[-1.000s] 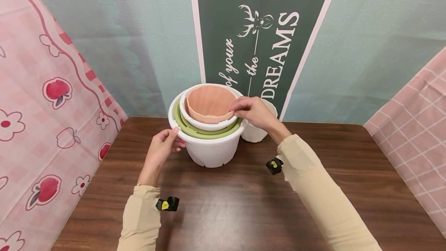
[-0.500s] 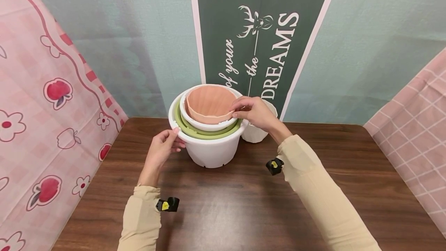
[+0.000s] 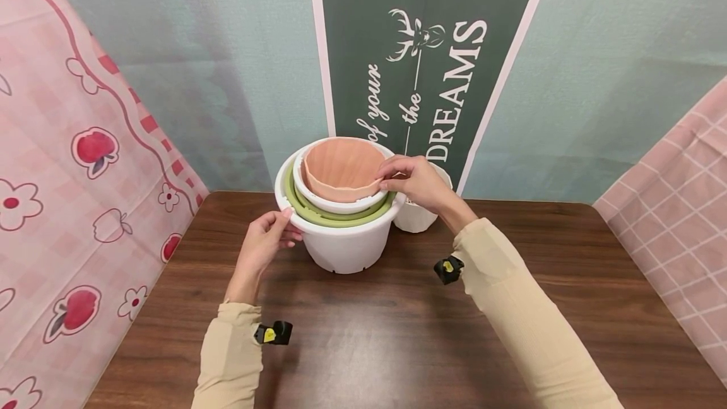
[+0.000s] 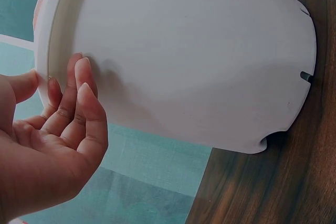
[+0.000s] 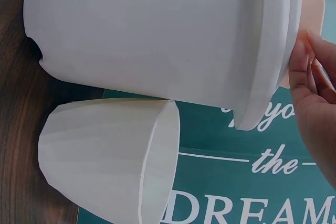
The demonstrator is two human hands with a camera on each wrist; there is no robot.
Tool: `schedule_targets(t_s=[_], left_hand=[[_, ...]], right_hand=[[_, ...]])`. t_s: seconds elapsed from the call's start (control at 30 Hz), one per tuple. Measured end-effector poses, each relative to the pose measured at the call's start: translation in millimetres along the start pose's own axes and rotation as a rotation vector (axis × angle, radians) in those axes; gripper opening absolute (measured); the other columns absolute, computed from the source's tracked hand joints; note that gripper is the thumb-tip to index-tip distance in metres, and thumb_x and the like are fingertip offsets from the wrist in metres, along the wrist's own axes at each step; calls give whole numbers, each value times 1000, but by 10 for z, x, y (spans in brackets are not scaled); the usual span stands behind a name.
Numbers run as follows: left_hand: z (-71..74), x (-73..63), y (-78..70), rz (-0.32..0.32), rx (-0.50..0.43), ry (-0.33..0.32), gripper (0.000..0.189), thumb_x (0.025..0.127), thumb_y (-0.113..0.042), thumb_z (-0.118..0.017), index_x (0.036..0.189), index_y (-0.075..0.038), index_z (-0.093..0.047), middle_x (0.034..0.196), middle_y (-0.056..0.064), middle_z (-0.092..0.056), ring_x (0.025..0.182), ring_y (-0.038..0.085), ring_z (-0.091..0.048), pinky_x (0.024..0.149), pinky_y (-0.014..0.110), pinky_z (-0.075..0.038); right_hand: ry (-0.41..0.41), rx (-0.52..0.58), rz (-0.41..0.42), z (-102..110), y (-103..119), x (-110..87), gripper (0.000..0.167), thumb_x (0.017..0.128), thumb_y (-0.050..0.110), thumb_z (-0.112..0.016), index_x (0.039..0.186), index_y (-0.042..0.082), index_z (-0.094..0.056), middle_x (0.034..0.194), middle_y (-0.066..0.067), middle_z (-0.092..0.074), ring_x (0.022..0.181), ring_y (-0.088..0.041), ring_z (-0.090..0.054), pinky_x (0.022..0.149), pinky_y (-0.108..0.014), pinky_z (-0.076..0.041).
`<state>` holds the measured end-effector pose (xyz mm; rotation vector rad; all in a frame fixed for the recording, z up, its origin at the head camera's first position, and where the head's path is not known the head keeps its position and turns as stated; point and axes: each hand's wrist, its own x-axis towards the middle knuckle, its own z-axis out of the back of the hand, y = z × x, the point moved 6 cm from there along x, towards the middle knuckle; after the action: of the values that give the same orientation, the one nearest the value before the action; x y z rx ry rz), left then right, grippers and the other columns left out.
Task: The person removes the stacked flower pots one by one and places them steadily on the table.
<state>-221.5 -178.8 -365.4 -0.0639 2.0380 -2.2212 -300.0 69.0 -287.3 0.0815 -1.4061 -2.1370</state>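
A large white flowerpot (image 3: pixel 341 248) stands upright on the table, with a green pot (image 3: pixel 320 216), a smaller white pot (image 3: pixel 335 207) and a fluted peach pot (image 3: pixel 343 166) nested inside it. My left hand (image 3: pixel 263 243) pinches the large pot's rim at the near left. In the left wrist view the thumb lies on the rim (image 4: pixel 46 51) and the fingers curl under it. My right hand (image 3: pixel 420 185) pinches the peach pot's wavy rim on the right between thumb and fingers. The lower parts of the inner pots are hidden.
A small faceted white pot (image 5: pixel 105 156) stands just right of the nested pots, partly behind my right hand in the head view. The brown wooden table (image 3: pixel 363 346) ends at a teal curtain (image 3: pixel 227 81). Pink patterned cloths hang at both sides.
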Motion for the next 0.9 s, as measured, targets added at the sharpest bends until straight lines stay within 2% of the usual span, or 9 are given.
schedule_targets(t_s=[0.47,0.9], left_hand=[[4,-3,-16,2,6,4,32,96,-26,-48,92,5,-52,70,4,-62,63,9,-61,59,23,-50],[-3,-6,-12,1,8,10,34,95,-28,-49,93,6,-52,71,4,-63,64,9,-61,60,22,-50]], right_hand=[[7,7,6,57,120,7,14,79,-8,-65,93,-10,-66,98,-17,-61,97,-22,-54,83,-27,-46],[7,-47,-2,142,221,8,14,81,-5,-64,94,-6,-67,102,-15,-60,102,-21,-53,90,-33,-43]])
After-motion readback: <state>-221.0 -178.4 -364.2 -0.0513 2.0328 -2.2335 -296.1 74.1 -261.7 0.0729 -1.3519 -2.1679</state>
